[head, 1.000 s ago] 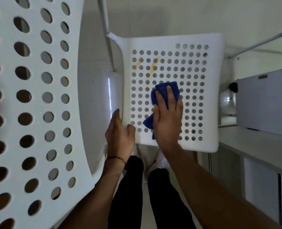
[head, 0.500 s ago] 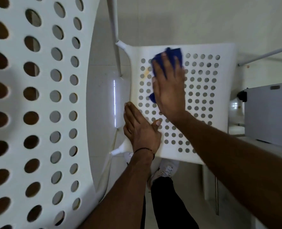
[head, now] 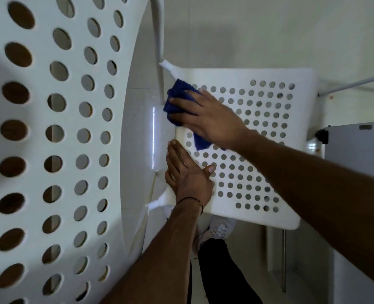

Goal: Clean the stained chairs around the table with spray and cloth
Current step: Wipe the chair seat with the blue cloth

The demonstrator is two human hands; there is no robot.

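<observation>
The large white perforated plastic chair back [head: 61,150] fills the left of the view, blurred and very close, and it could be knocked by the left forearm if the wiping is widened. The white perforated plastic chair seat [head: 258,150], the thing being cleaned, lies to its right, with a grey box-shaped cabinet [head: 357,172] just beside the seat's right edge. The seat could be shoved against that cabinet if hard sideways force is applied. It is steadied by the left hand [head: 188,176], laid on the near-left edge with fingers straight and released and the thumb spread over the holes. Nothing is grasped, so the brace could be lost if the palm slides. The right hand [head: 208,119] is pressed flat, fingers extended, on the dark blue folded cloth [head: 179,99] at the seat's far-left corner, where part of the cloth reaches past the edge. The cloth could be pushed off onto the floor, or bunched so that bare fingertips are dragged across the holes. Any stain beneath it is hidden, so residue could be missed. No spray bottle is in view.
</observation>
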